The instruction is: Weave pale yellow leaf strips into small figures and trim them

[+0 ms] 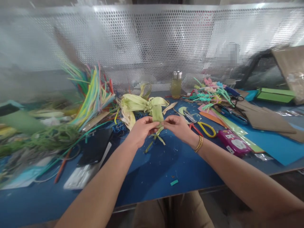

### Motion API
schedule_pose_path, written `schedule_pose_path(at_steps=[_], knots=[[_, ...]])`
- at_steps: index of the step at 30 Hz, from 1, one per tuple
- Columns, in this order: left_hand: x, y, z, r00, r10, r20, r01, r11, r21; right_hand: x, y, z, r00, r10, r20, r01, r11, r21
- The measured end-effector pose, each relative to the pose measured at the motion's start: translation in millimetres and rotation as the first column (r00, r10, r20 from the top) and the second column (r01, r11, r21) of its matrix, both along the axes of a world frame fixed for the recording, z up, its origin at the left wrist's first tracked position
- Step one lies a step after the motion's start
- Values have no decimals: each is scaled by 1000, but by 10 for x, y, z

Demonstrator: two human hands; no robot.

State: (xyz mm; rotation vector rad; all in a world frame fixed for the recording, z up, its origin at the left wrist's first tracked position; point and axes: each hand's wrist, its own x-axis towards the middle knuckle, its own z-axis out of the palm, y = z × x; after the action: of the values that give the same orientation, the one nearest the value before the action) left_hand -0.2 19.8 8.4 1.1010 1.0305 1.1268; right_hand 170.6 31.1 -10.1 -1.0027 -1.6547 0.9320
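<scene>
Both my hands meet over the blue table, pinching a pale green strip of what looks like corn husk (157,113). My left hand (145,126) is closed on its left edge, thumb on top. On the opposite edge, my right hand (177,126) is closed too, fingertips together; a gold bracelet (199,143) circles that wrist. Behind the hands lies a heap of pale husks (134,103). Small green scraps (161,140) lie just below the fingers. Close to my right hand are yellow-and-red-handled scissors (206,129) and a metal-bladed tool (190,116).
Colourful pipe cleaners (92,95) and tangled green strands (54,136) crowd the left, near a black phone-like slab (95,147). A lidded bottle (176,85) stands at the back before a perforated metal screen (156,41). Rightward lie a magenta box (234,142), blue paper (273,145) and cardboard (268,117).
</scene>
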Motion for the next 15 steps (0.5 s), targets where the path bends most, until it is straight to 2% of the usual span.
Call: schedule_pose_path(at_steps=[8, 13, 15], knots=[[44, 0, -4, 999, 27, -19, -27, 1000, 16, -46, -2, -23, 984, -15, -175, -28, 971, -239], [38, 9, -21, 998, 50, -33, -51, 998, -36, -68, -10, -16, 973, -27, -228, -41, 958, -284], [22, 21, -37, 999, 19, -49, -23, 996, -86, -68, -12, -19, 965, -20, -260, -57, 957, -286]])
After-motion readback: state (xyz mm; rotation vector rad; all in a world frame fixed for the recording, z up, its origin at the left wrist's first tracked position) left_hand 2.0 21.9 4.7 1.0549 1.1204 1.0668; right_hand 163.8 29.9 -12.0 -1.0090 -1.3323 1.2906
